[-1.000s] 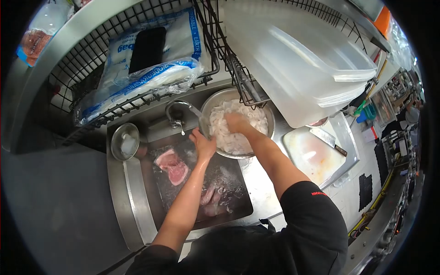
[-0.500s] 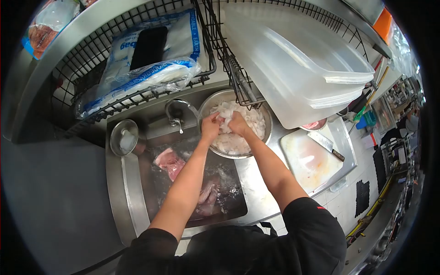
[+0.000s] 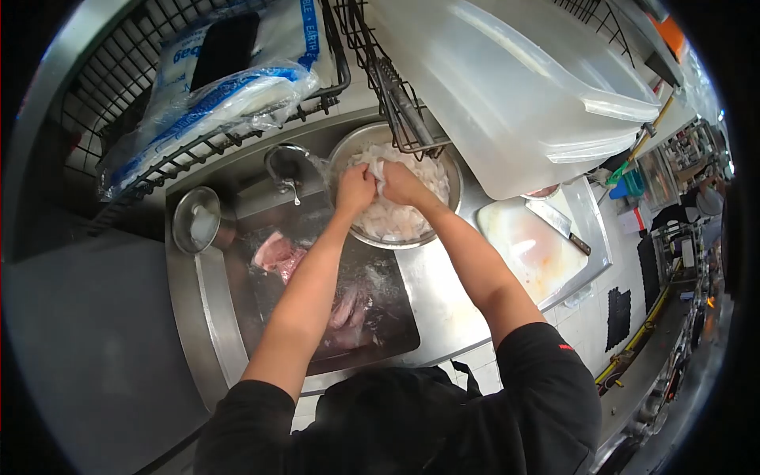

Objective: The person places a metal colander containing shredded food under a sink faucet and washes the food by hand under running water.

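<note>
A large steel bowl (image 3: 452,190) full of pale, whitish pieces of food (image 3: 396,219) stands at the right edge of the sink. Over its contents, my left hand (image 3: 357,188) is closed on some of the pale pieces. Close beside it on the right, my right hand (image 3: 401,184) also grips pale pieces, its fingers curled and partly hidden. Some of the food shows between the two hands. Left of the bowl arches a metal faucet (image 3: 294,186). Pink raw meat (image 3: 275,252) lies in the sink (image 3: 237,285), with more meat (image 3: 348,310) lower down, partly beside my left forearm.
Wire racks hold a plastic-wrapped bag pack (image 3: 214,99) and a black phone (image 3: 226,50). Clear plastic tubs (image 3: 507,103) overhang the counter. A knife (image 3: 559,227) rests on a white cutting board (image 3: 522,253). A small metal bowl (image 3: 186,222) sits at the sink's left.
My left hand went from the bowl's left rim into the food and closed beside my right hand. Both hands now grip pale pieces. The whole view has shifted slightly.
</note>
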Tool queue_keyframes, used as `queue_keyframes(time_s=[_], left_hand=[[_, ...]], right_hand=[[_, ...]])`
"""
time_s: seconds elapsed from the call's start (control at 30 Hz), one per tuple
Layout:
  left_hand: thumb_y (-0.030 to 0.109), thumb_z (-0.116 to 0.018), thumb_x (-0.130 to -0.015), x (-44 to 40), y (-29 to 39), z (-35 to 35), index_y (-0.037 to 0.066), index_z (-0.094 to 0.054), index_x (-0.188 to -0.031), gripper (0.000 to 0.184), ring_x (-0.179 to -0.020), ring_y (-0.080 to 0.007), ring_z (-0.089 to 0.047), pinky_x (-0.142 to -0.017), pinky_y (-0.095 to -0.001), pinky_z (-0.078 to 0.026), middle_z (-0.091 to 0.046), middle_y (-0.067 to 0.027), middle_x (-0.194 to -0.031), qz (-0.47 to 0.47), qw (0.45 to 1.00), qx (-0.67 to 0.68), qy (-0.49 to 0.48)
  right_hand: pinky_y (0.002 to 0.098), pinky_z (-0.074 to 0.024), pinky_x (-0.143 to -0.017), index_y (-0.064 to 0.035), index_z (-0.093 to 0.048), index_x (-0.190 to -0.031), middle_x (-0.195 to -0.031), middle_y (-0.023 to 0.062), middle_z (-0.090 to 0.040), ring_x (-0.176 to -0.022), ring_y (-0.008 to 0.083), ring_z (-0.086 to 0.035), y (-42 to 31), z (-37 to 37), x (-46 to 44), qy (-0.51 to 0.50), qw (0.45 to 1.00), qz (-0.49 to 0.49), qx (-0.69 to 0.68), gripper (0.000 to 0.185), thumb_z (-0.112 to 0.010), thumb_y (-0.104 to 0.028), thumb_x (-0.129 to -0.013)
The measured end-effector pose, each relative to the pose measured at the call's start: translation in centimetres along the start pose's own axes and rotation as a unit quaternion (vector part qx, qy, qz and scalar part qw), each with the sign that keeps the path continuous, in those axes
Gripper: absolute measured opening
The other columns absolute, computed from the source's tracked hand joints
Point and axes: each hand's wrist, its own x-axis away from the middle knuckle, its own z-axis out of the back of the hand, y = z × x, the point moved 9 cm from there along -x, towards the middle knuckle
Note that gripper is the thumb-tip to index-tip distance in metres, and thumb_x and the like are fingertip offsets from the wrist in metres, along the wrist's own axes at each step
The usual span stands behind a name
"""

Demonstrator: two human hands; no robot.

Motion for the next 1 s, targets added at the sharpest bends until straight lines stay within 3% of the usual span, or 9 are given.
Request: queue_keyframes(time_s=[0.13, 0.33, 0.37, 0.53, 0.63, 0.77, 0.87, 0.93, 1.0], left_hand=[[0.013, -0.054, -0.077, -0.5, 0.7, 0.7, -0.001, -0.067, -0.087, 0.021, -0.078, -0.0385, -0.064, -0.073, -0.0445, -0.050, -0.064, -0.0248, -0.086, 0.024, 0.999, -0.011, -0.036], [0.017, -0.055, -0.083, -0.2, -6.4, -3.5, 0.000, -0.064, -0.099, 0.025, -0.089, -0.0345, -0.065, -0.080, -0.0420, -0.052, -0.066, -0.0217, -0.095, 0.199, 0.971, -0.097, -0.094], [0.022, -0.055, -0.086, 0.6, -10.7, -7.4, 0.000, -0.062, -0.104, 0.029, -0.089, -0.0316, -0.065, -0.080, -0.0415, -0.052, -0.066, -0.0194, -0.098, 0.305, 0.932, 0.165, -0.106], [0.033, -0.057, -0.091, 2.3, -5.8, -9.7, 0.000, -0.058, -0.112, 0.039, -0.087, -0.0232, -0.063, -0.072, -0.0413, -0.054, -0.063, -0.0137, -0.102, 0.375, 0.760, 0.519, -0.109], [0.031, -0.059, -0.090, 2.4, -7.4, -13.5, 0.002, -0.059, -0.112, 0.037, -0.087, -0.0234, -0.063, -0.066, -0.0389, -0.054, -0.064, -0.0133, -0.099, 0.405, 0.730, 0.518, -0.186], [0.022, -0.056, -0.090, -0.6, -8.4, -12.1, 0.001, -0.060, -0.109, 0.029, -0.089, -0.0262, -0.063, -0.072, -0.0408, -0.052, -0.065, -0.0144, -0.097, 0.249, 0.883, 0.393, -0.065], [0.018, -0.059, -0.085, -1.7, -5.5, -9.0, 0.000, -0.062, -0.105, 0.027, -0.095, -0.0352, -0.062, -0.079, -0.0421, -0.050, -0.065, -0.0213, -0.101, 0.159, 0.959, 0.233, -0.025], [0.018, -0.062, -0.080, -2.1, -3.2, -6.0, -0.001, -0.064, -0.101, 0.028, -0.102, -0.0414, -0.059, -0.083, -0.0427, -0.050, -0.063, -0.0262, -0.104, 0.160, 0.974, 0.162, -0.012], [0.019, -0.067, -0.075, -2.1, -1.9, -4.4, 0.001, -0.066, -0.097, 0.029, -0.100, -0.0406, -0.060, -0.083, -0.0434, -0.049, -0.065, -0.0243, -0.101, 0.144, 0.987, 0.048, -0.050]], right_hand=[[0.0437, -0.0458, -0.086, -0.0050, -0.058, -0.111, -0.098, 0.0248, -0.061, -0.099, 0.0399, -0.058, 4.1, -0.3, 0.5, -0.043, 0.988, -0.135, 0.058, 0.038, -0.060, -0.007, -0.073], [0.0391, -0.0352, -0.105, 0.0002, -0.033, -0.138, -0.139, 0.0275, -0.038, -0.128, 0.0384, -0.040, 8.5, 2.2, 4.0, -0.177, 0.939, -0.236, 0.176, 0.094, -0.083, -0.027, -0.063], [0.0382, -0.0357, -0.106, 0.0044, -0.021, -0.143, -0.137, 0.0271, -0.041, -0.129, 0.0364, -0.040, 9.6, 1.5, 4.2, -0.211, 0.929, -0.284, 0.107, 0.115, -0.088, -0.028, -0.055], [0.0435, -0.0476, -0.092, 0.0022, -0.029, -0.139, -0.122, 0.0190, -0.055, -0.110, 0.0296, -0.055, 9.1, -0.9, 5.3, -0.091, 0.888, -0.426, -0.147, 0.098, -0.084, -0.018, -0.061], [0.0386, -0.0542, -0.064, 0.0099, -0.056, -0.111, -0.105, 0.0191, -0.063, -0.082, 0.0315, -0.064, 11.9, -6.0, 4.5, -0.043, 0.859, -0.337, -0.383, 0.043, -0.064, -0.003, -0.071], [0.0421, -0.0532, -0.065, 0.0067, -0.062, -0.099, -0.100, 0.0183, -0.065, -0.081, 0.0333, -0.065, 13.0, -6.2, 3.4, -0.043, 0.901, -0.294, -0.317, 0.029, -0.060, -0.002, -0.071], [0.0445, -0.0522, -0.072, 0.0036, -0.065, -0.093, -0.098, 0.0200, -0.066, -0.084, 0.0350, -0.066, 11.3, -3.2, 3.2, -0.097, 0.939, -0.329, 0.020, 0.024, -0.057, -0.005, -0.072], [0.0433, -0.0506, -0.079, 0.0003, -0.066, -0.095, -0.096, 0.0219, -0.066, -0.091, 0.0361, -0.064, 8.4, -3.6, 2.2, -0.151, 0.929, -0.081, 0.328, 0.026, -0.057, -0.013, -0.074], [0.0426, -0.0501, -0.080, -0.0017, -0.066, -0.093, -0.094, 0.0216, -0.066, -0.093, 0.0362, -0.064, 8.5, -1.7, 2.0, -0.032, 0.964, -0.135, 0.228, 0.026, -0.057, -0.016, -0.074]])
